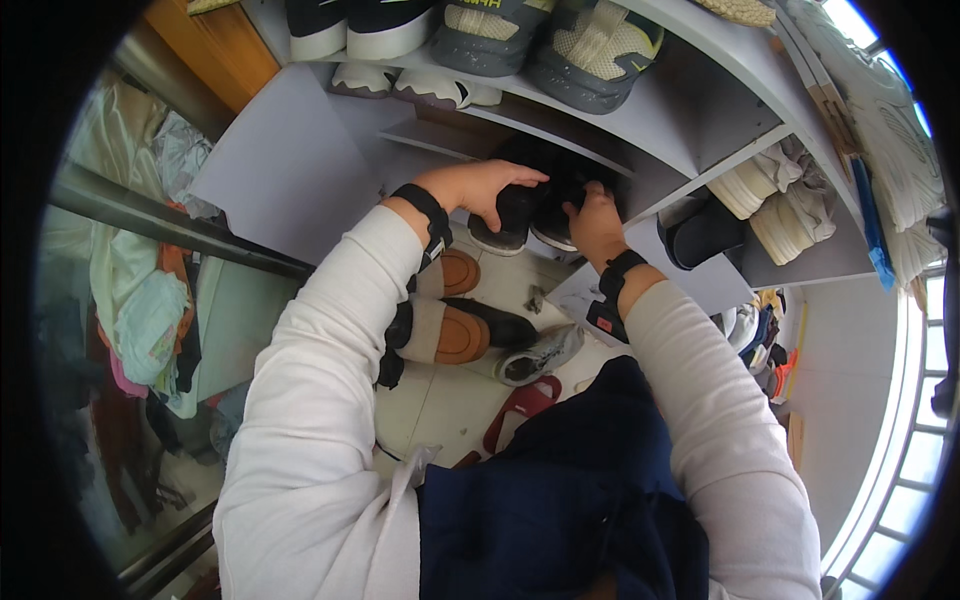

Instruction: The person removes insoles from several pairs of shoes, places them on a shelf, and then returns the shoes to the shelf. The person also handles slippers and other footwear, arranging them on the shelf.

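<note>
A pair of black shoes with pale-edged soles sits side by side at the front of a low shelf compartment, heels toward me. My left hand (474,190) grips the left black shoe (508,218), its fingers over the top and the thumb along the near side. On the right black shoe (551,217), my right hand (597,224) closes from the right side, thumb on the shoe's back. The toes of both shoes are hidden in the dark of the compartment.
Grey sneakers (593,58) and white-soled black shoes stand on the upper white shelf (690,130). Cream shoes (790,228) and a black shoe (702,232) fill the right compartment. Below lie brown-soled footwear (463,335), a grey sneaker (540,357) and red slippers (522,410).
</note>
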`<state>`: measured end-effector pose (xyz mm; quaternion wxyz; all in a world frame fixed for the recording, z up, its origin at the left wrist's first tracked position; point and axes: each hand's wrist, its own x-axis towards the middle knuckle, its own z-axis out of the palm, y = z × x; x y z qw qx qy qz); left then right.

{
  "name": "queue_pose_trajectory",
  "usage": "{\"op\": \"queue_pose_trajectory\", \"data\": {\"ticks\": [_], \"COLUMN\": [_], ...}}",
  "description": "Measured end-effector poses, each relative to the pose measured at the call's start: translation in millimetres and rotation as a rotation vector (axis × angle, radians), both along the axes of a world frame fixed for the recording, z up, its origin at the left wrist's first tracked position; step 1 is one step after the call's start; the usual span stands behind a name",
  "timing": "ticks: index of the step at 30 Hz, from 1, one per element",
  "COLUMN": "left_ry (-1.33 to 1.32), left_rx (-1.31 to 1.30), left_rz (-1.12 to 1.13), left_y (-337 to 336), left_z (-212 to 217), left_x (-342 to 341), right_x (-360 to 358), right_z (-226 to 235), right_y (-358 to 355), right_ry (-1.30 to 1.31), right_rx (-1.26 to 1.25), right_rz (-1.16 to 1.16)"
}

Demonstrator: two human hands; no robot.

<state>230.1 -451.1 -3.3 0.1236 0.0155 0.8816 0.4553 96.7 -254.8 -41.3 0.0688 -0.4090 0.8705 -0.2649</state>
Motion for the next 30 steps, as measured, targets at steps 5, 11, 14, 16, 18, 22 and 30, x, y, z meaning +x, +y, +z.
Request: {"op": "queue_pose_trajectory", "data": {"ticks": [5,11,14,16,18,22,30], "left_ry": [0.447,0.315,0.371,0.478,0.628,0.559,0.38], "left_rx": [0.015,-0.009,0.077,-0.014,-0.141,-0.26,-0.308], "left_rz": [0.126,0.869,0.944,0.906,0.917,0.875,0.94], "left_y": [-17.0,2.7,31.1,46.0,58.9,61.7,66.1], "left_z": [-25.6,-74.4,-88.8,-91.4,-91.3,-88.1,-83.8], "left_x": [8.7,6.9,3.4,6.1,8.7,5.1,-12.3], "right_x": [5.7,10.0,23.2,28.1,39.7,53.9,38.1], "right_z": [6.2,26.2,31.4,36.9,37.6,27.5,17.1], "right_y": [-7.2,-9.8,-7.7,0.6,10.1,23.6,-2.1], "right_ry": [0.046,0.004,0.011,-0.066,0.013,0.255,0.279], "right_rx": [-0.022,-0.115,-0.219,-0.163,-0.001,0.448,0.652], "right_rz": [-0.081,-0.11,-0.036,0.03,0.118,0.242,0.302]}}
